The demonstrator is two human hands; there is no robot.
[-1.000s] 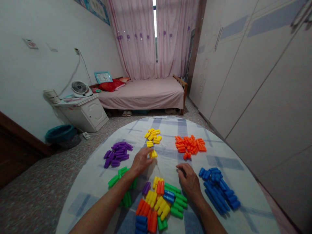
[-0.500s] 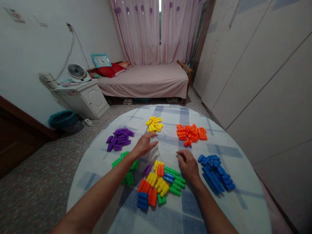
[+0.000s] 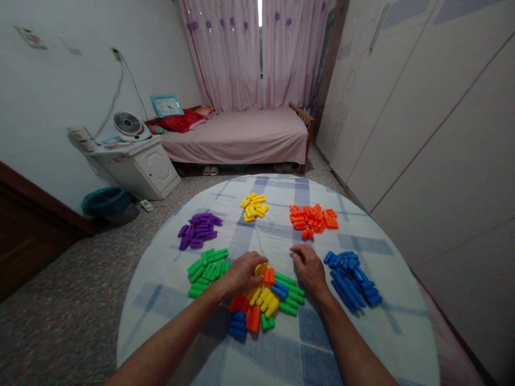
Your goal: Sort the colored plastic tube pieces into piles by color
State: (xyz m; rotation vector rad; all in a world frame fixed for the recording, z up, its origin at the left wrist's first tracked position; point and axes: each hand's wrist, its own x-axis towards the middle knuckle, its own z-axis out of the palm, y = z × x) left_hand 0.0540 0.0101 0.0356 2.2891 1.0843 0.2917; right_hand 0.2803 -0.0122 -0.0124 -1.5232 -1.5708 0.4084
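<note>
My left hand (image 3: 243,272) is over the upper left of a mixed group of plastic blocks, thumb and fingers on either side of a yellow block (image 3: 260,269). It hides the purple block and part of the group. Orange blocks (image 3: 252,318), a blue block (image 3: 237,325), yellow blocks (image 3: 267,300) and green blocks (image 3: 288,305) show around it. My right hand (image 3: 310,268) rests on the cloth right of the group, fingers loosely bent and thumb apart, with nothing seen in it.
On the round table (image 3: 314,354) lie sorted piles: purple (image 3: 200,230), green (image 3: 207,268), yellow (image 3: 254,207), orange (image 3: 313,219) and blue (image 3: 354,280). Beyond are a bed (image 3: 241,134), a white cabinet (image 3: 148,169) with a fan (image 3: 129,125), and a wardrobe (image 3: 434,139).
My left hand has come back from beside the yellow pile to the mixed group, and its fingers now surround a yellow block. My right hand stays about where it was.
</note>
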